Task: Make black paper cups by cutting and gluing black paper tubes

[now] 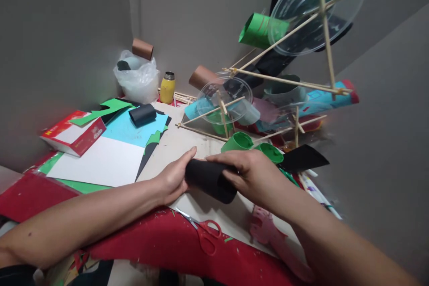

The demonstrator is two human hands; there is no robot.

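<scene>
Between my two hands is a black paper tube (pixel 208 178), tilted with its open end toward the lower right. My left hand (pixel 177 176) closes round its left end, thumb pointing up. At the right end, my right hand (pixel 243 167) grips the rim, with fingers reaching over the top and at the opening. Just below the tube, a pair of scissors with red handles (pixel 208 234) lies at the board's near edge. Two green paper tubes (pixel 237 142) stand right behind my right hand. A pale board (pixel 174 138) lies under the work.
At left are coloured sheets with a white sheet (pixel 100 161), a red box (pixel 74 133) and another black tube (pixel 142 115). Behind stand a plastic bag (pixel 137 78) and a yellow bottle (pixel 167 87). A stick frame with clear plastic discs (pixel 278 44) rises at right. Red cloth (pixel 150 237) covers the front.
</scene>
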